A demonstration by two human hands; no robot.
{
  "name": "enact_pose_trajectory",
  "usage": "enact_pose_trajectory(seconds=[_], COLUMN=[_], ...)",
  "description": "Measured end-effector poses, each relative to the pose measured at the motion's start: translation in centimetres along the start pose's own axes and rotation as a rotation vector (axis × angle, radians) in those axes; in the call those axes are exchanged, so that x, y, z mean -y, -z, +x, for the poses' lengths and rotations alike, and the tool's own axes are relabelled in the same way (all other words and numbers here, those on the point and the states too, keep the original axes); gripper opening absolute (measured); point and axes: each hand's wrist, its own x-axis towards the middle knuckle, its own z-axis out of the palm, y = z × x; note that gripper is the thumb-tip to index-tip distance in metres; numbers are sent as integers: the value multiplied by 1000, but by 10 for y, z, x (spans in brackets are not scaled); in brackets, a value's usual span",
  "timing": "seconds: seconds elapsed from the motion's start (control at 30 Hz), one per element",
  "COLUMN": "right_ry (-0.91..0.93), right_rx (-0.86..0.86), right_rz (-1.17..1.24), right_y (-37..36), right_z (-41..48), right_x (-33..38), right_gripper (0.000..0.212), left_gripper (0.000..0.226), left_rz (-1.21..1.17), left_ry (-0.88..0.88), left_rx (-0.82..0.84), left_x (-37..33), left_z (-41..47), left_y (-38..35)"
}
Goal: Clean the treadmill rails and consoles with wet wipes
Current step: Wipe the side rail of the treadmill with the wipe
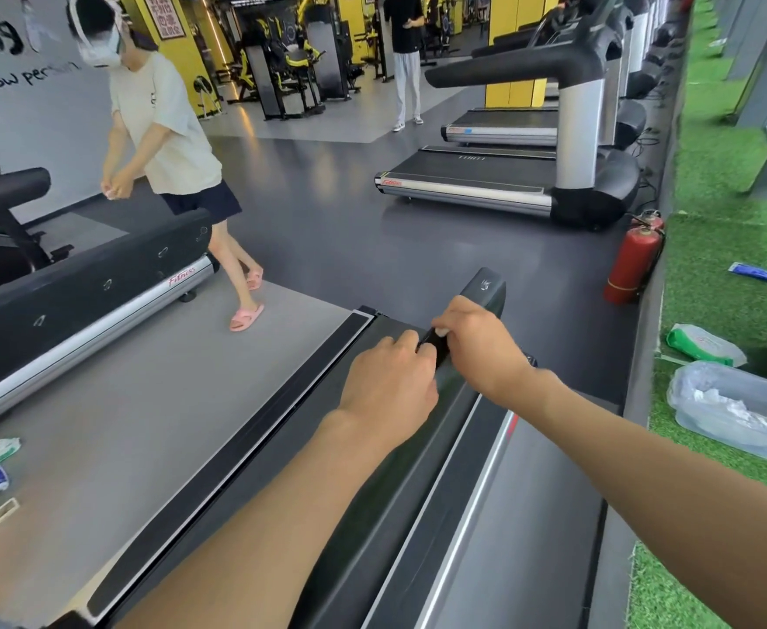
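Wiping step, near rail end. Right hand (pixel 477 345) pinches wipe (pixel 440 331) against rail (pixel 436 447). Left hand (pixel 388 383) just beside it, fingers curled over rail. Next, likely: rub wipe on to far tip.

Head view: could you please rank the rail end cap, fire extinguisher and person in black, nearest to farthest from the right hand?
1. rail end cap, just past the right hand
2. fire extinguisher, right, beside turf
3. person in black, far back
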Motion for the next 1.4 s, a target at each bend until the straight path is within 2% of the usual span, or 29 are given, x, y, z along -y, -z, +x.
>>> enact_pose_trajectory(seconds=[0.07, 0.2, 0.33, 0.47, 0.6, 0.73, 0.77, 0.83, 0.9, 1.0, 1.13, 1.2, 1.3, 1.4], right_ry=[-65, 87, -77, 80, -130, 21, 10, -125, -134, 38, -95, -35, 58, -80], right_rx=[-2, 66, -21, -15, -180, -142, -151, -187, -165, -72, -54, 25, 78, 26], right_rz=[-40, 22, 43, 97, 156, 130, 129, 121, 95, 59, 6, -39, -14, -35], right_y=[-1, -5, -4, -7, -7, -8, -7, -5, -7, -5, 0, -2, 0, 3], right_z=[8, 0, 14, -2, 1, -10, -9, -2, 1, -3, 19, 20, 19, 32], right_x=[-1, 2, -12, -3, -21, -14, -19, -28, -24, -19, -29, -20, -25, -39], right_gripper=[27, 26, 29, 34, 36, 37, 37, 37, 36, 35, 29, 24, 26, 24], left_gripper=[20, 27, 22, 26, 16, 12, 10, 11, 13, 21, 20, 15, 25, 19], left_rz=[27, 49, 41, 27, 7, -21, -27, -34, -21, -19, -15, -13, 18, 30], left_ry=[-15, -32, -12, -25, -24, -26, -29, -42, -60, -62, -47, -43, -19, 1], left_rx=[16, 26, 55, 81, 77, 27, 12, -9, -15, 53, 32, 27, 58, 72], left_x=[0, -3, -2, -1, 0, 2, 3, 3, 3, 3, -1, -6, -12, -14], left_z=[2, 5, 5, 7, 7, 6, 7, 8, 9, 12, 20, 23, 28, 36], left_y=[2, 5, 5, 6, 6, -1, -2, -4, -5, -2, -6, -7, -6, -5])
